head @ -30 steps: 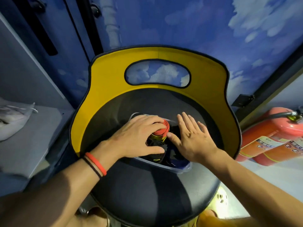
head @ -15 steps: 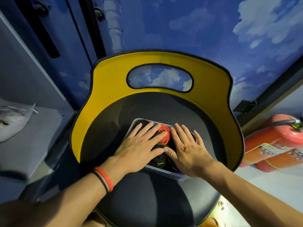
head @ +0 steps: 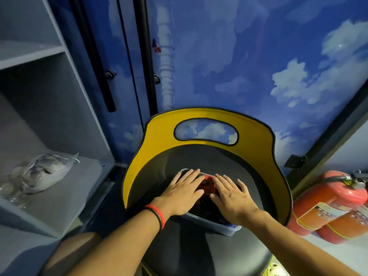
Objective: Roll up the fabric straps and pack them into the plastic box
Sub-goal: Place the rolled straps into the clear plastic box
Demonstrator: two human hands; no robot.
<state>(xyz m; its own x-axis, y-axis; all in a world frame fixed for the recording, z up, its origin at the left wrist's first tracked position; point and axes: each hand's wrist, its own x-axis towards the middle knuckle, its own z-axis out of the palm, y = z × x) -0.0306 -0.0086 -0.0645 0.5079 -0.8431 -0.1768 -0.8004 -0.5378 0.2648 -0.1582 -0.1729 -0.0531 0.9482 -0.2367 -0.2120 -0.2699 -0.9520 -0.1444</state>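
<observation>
While both palms lie flat over the translucent bluish plastic box (head: 211,224), which sits on the black round chair seat (head: 199,253) before its yellow curved backrest (head: 159,140), the step in hand looks like the last of the packing. The left hand (head: 183,193) and the right hand (head: 232,196) are spread, with fingers straight, pressing on the rolled fabric straps. A red roll (head: 208,183) shows between the hands, and dark rolls (head: 206,208) lie under the palms. The next move likely calls for even downward pressure, then a slow lift so no roll springs loose.

One left hand (head: 183,193), one right hand (head: 233,198), one plastic box (head: 211,224), two fire extinguishers (head: 328,198).
</observation>
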